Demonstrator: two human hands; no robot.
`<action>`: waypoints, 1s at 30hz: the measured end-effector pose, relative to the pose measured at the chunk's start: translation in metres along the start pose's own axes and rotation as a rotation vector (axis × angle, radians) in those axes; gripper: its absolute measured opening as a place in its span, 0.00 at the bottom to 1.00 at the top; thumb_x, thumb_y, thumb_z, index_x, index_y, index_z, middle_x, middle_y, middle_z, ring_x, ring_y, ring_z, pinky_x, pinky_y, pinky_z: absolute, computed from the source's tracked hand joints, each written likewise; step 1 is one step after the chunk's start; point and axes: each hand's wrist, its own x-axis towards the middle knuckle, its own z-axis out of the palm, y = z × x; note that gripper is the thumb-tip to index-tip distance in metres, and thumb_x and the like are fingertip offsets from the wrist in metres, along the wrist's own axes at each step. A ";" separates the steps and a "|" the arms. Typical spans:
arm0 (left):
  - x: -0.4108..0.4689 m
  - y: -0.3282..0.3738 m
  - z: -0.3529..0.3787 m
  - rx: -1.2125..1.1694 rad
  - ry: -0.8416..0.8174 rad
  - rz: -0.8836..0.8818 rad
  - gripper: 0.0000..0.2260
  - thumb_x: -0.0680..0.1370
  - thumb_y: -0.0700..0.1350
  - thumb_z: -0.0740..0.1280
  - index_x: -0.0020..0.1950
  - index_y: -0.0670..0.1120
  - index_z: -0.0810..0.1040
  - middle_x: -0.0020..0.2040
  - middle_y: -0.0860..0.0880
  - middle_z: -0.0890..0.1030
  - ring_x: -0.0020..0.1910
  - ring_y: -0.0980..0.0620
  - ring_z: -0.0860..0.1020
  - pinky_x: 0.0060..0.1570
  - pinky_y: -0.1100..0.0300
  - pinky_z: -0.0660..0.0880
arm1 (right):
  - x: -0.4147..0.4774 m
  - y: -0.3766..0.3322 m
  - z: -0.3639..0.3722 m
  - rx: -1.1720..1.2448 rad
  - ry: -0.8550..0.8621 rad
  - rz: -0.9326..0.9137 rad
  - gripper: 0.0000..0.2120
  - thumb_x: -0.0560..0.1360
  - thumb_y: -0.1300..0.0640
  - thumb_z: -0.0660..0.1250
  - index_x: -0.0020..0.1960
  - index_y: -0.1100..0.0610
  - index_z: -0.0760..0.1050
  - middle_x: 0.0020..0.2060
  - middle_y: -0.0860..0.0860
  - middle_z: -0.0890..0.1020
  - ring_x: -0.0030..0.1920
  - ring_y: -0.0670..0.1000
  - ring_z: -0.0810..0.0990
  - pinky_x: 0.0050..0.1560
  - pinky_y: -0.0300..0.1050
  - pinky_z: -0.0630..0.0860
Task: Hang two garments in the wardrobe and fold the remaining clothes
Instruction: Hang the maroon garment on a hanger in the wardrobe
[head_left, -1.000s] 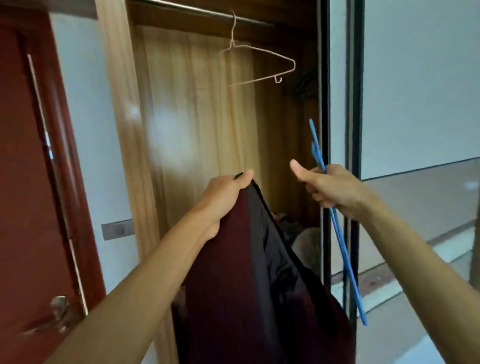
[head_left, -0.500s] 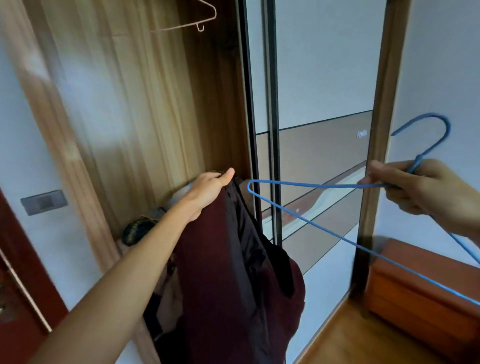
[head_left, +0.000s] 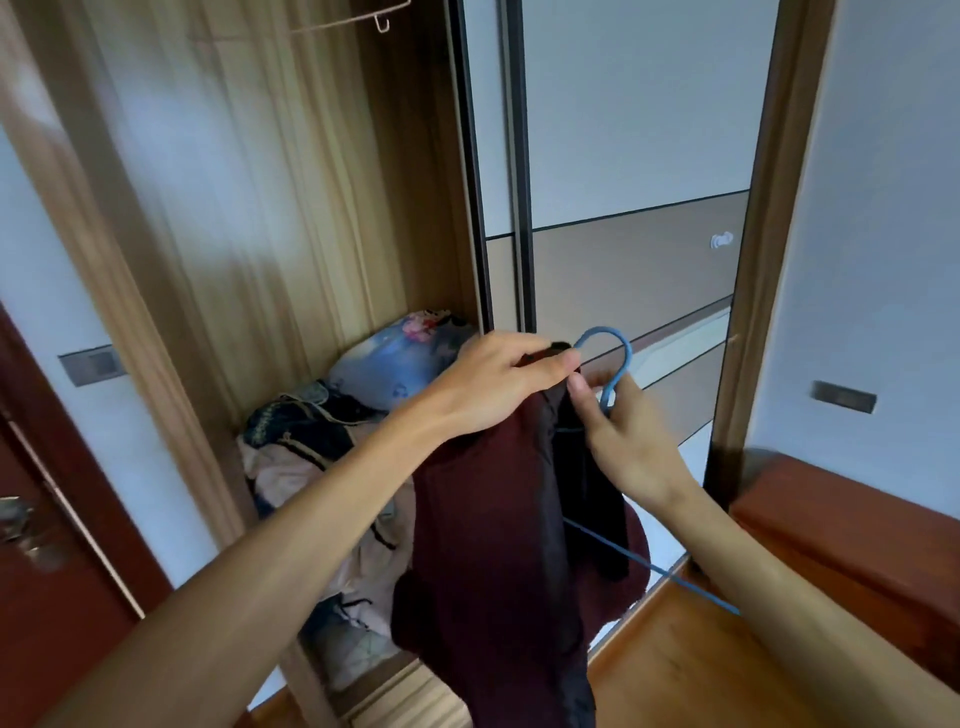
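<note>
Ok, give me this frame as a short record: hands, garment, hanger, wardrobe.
left hand: grips the maroon garment at its top
right hand: holds the blue hanger just below its hook
hanger: partly hidden by the garment, one end out lower right
wardrobe: open, clothes pile inside, bare wire hanger above
stage: garment not yet hung

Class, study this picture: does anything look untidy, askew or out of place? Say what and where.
Yes: inside the wardrobe, a heap of clothes lies crumpled and unfolded at the bottom, not stacked. The dark red garment in the left hand and the blue hanger in the right hand look normal.
</note>
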 end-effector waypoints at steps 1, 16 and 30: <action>-0.001 0.000 0.000 -0.041 0.004 -0.004 0.19 0.83 0.50 0.63 0.31 0.55 0.76 0.28 0.61 0.72 0.32 0.65 0.70 0.39 0.66 0.64 | -0.001 0.000 0.008 0.067 0.043 0.024 0.16 0.81 0.41 0.59 0.51 0.54 0.73 0.39 0.48 0.80 0.41 0.47 0.78 0.44 0.43 0.74; -0.038 -0.029 -0.002 0.893 0.015 -0.048 0.19 0.79 0.63 0.63 0.61 0.51 0.70 0.52 0.51 0.69 0.55 0.47 0.68 0.55 0.51 0.68 | 0.000 0.005 0.019 0.502 0.219 -0.070 0.07 0.79 0.50 0.68 0.46 0.52 0.73 0.35 0.47 0.79 0.31 0.47 0.74 0.37 0.46 0.71; -0.054 -0.077 -0.013 0.841 0.048 -0.047 0.17 0.82 0.62 0.52 0.43 0.51 0.61 0.34 0.50 0.72 0.41 0.40 0.78 0.34 0.52 0.61 | 0.026 -0.017 0.049 0.069 -0.149 -0.124 0.20 0.79 0.38 0.61 0.52 0.55 0.74 0.31 0.47 0.81 0.32 0.45 0.77 0.39 0.44 0.73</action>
